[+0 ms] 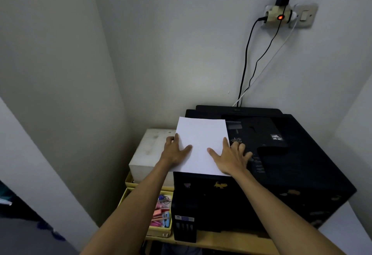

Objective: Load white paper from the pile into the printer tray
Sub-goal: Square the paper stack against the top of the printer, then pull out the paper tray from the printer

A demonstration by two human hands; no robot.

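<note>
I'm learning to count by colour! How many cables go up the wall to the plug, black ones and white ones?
Black cables: 2
White cable: 1
Total: 3

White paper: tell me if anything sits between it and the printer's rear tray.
Nothing visible does. The white paper lies on the printer under both hands, left hand, right hand; the lid behind it is bare.
</note>
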